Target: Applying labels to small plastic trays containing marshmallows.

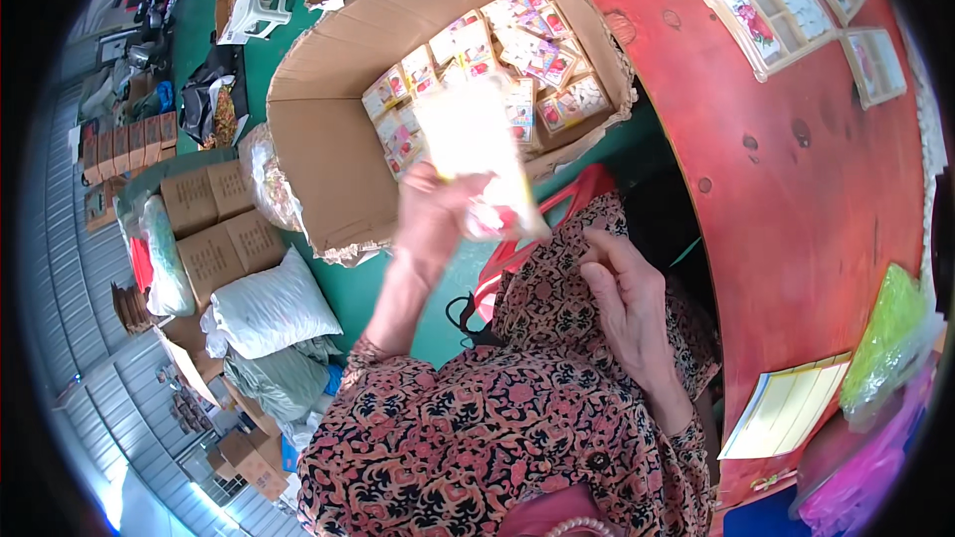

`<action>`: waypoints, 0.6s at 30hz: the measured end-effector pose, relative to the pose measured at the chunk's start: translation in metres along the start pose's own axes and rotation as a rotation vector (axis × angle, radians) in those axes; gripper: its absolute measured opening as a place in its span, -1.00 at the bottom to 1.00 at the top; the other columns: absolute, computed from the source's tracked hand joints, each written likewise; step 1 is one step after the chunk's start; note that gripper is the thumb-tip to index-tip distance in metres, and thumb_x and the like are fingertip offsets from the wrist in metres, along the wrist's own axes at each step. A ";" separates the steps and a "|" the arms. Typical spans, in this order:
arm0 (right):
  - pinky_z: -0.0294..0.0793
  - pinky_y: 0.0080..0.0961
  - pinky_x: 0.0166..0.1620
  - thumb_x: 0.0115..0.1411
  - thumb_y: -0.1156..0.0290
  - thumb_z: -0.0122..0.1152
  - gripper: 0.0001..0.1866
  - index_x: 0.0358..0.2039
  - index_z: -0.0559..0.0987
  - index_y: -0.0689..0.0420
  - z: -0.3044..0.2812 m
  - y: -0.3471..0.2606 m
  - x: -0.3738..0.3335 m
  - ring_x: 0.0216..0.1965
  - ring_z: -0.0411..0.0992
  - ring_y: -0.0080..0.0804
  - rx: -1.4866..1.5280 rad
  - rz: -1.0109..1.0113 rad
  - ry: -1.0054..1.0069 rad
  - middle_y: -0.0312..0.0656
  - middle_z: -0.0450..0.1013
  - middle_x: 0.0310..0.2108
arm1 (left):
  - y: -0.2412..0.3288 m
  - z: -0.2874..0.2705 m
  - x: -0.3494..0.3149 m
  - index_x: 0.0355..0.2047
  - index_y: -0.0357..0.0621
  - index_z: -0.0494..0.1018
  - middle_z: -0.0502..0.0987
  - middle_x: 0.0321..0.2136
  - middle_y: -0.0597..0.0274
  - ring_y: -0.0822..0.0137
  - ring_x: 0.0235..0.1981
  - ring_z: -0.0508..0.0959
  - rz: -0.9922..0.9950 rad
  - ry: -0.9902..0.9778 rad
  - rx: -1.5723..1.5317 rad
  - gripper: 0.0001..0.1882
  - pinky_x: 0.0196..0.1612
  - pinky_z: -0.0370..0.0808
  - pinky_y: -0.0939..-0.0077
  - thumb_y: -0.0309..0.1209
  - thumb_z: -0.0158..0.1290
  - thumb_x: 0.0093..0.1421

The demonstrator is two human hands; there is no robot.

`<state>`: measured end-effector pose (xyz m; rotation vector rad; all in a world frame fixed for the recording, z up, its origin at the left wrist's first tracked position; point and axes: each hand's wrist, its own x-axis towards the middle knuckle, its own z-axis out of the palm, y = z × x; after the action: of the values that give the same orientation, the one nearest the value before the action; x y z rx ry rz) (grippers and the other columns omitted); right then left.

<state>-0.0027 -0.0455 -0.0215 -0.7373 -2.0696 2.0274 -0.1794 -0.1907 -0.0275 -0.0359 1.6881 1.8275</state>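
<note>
My left hand (434, 211) is closed on the lower end of a flat, pale packaged tray (479, 144), blurred and washed out by glare, with a red print near its bottom. It holds the pack above the near edge of a large open cardboard box (333, 154). Inside the box lie several similar small packs (537, 50) in clear wrap, with red and purple prints and white pieces. Over my lap, my right hand (632, 308) hangs with its fingers curled in and its thumb close to the index finger; nothing shows in it.
On the right, a red table (786, 219) bears compartmented trays (771, 20), a stack of yellowish sheets (786, 408) and a green plastic bag (885, 338). Closed cartons (234, 254) and a white sack (274, 308) stand at left. A white stool (259, 12) is farther back.
</note>
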 end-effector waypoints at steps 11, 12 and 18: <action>0.37 -0.18 -0.31 0.08 0.49 0.15 -0.76 -0.24 0.44 0.32 -0.005 0.016 -0.004 -0.31 0.37 0.01 -0.529 -0.086 -0.113 0.05 0.38 -0.37 | -0.050 -0.263 0.123 -0.11 -0.47 0.36 0.48 -0.17 -0.12 0.01 -0.22 0.56 -0.288 0.453 -0.001 -0.65 -0.18 0.60 0.10 -0.75 0.04 0.05; 0.37 -0.18 -0.31 0.09 0.47 0.15 -0.77 -0.26 0.44 0.31 -0.004 0.017 -0.005 -0.31 0.37 0.01 -0.551 -0.075 -0.130 0.05 0.38 -0.37 | -0.059 -0.277 0.131 -0.11 -0.47 0.36 0.48 -0.17 -0.12 0.01 -0.22 0.56 -0.278 0.419 -0.016 -0.65 -0.18 0.60 0.10 -0.75 0.04 0.05; 0.37 -0.21 -0.27 0.06 0.50 0.17 -0.76 -0.25 0.44 0.29 -0.004 0.016 -0.003 -0.28 0.36 0.01 -0.635 0.008 -0.197 0.03 0.41 -0.31 | -0.100 -0.321 0.169 -0.16 -0.48 0.39 0.50 -0.20 -0.11 -0.01 -0.27 0.57 -0.376 0.532 -0.023 -0.67 -0.24 0.62 0.03 -0.79 0.05 0.00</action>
<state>0.0056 -0.0434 -0.0360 -0.6390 -2.8690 1.4786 -0.3931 -0.4108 -0.2446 -0.8572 1.8438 1.6306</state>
